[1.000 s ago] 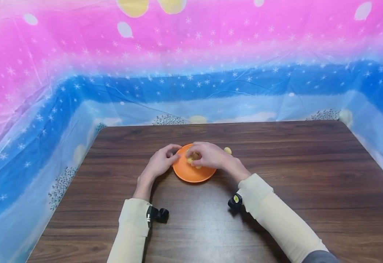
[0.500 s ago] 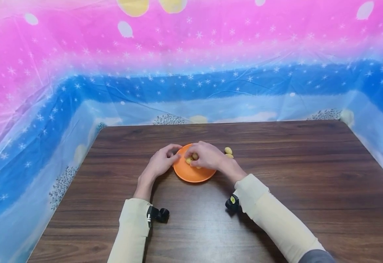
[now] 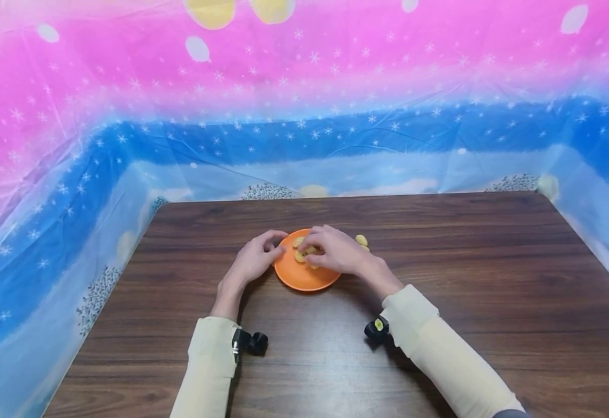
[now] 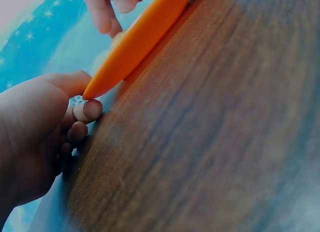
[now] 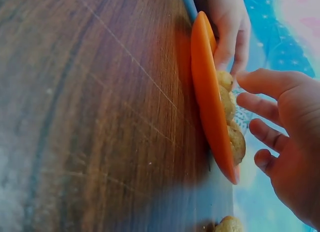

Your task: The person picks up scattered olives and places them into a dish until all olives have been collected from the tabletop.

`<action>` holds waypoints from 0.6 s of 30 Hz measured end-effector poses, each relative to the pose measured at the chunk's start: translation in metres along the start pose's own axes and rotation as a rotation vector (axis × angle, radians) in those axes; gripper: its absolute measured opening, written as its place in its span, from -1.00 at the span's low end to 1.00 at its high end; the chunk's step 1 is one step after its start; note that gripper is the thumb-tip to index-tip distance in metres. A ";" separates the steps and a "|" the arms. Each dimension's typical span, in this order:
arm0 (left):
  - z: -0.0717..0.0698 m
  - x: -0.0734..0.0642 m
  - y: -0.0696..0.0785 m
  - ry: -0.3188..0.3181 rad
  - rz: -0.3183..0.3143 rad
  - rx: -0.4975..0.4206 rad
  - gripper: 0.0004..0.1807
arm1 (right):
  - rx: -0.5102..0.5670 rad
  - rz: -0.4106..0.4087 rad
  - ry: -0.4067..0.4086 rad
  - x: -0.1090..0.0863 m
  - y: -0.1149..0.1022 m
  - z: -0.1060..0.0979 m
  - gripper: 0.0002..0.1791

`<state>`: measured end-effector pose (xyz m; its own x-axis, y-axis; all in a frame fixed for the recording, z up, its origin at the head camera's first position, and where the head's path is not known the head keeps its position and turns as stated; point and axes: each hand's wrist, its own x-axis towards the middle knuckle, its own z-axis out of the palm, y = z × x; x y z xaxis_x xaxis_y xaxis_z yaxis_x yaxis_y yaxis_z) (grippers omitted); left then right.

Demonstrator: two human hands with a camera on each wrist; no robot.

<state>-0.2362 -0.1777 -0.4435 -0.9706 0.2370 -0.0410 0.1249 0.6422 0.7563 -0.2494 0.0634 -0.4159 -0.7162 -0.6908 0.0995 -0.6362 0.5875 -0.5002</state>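
An orange plate (image 3: 305, 281) lies on the table with several small, round, yellow-brown lumps (image 3: 299, 256) on it, like little potatoes. At its left edge my left hand (image 3: 254, 256) pinches the rim, thumb on top and fingers below, as the left wrist view shows. My right hand (image 3: 337, 251) hovers over the plate's right side. In the right wrist view its loosely bent fingers (image 5: 270, 137) are apart, beside the lumps (image 5: 237, 144), and nothing shows between them. The right hand hides part of the plate and some lumps in the head view.
More yellow lumps (image 3: 361, 239) lie on the wooden table (image 3: 440, 278) just right of the plate, partly behind the right wrist. A pink and blue snowflake cloth (image 3: 335, 133) hangs around the table's back and sides. Each wrist wears a small black camera (image 3: 376, 330).
The right hand and forearm have shifted slightly, and more lumps show on the plate near its fingertips. A lump seen between its thumb and fingers earlier now appears released. The left hand stays put.
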 end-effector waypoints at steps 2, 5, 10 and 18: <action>0.000 0.000 0.000 0.001 -0.001 0.000 -0.60 | 0.009 -0.009 0.017 -0.003 0.000 -0.001 -0.76; 0.000 0.000 0.000 0.002 -0.003 0.003 -0.60 | 0.023 -0.017 0.044 -0.008 -0.002 -0.003 -0.77; 0.000 0.000 0.001 0.006 -0.010 0.009 -0.60 | 0.054 -0.022 0.076 -0.016 -0.001 -0.007 -0.78; 0.001 0.000 0.002 0.012 -0.016 0.018 -0.60 | 0.093 -0.011 0.115 -0.030 0.005 -0.012 -0.78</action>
<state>-0.2360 -0.1759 -0.4428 -0.9749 0.2182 -0.0447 0.1133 0.6585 0.7440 -0.2345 0.0920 -0.4109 -0.7408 -0.6411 0.2003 -0.6185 0.5349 -0.5756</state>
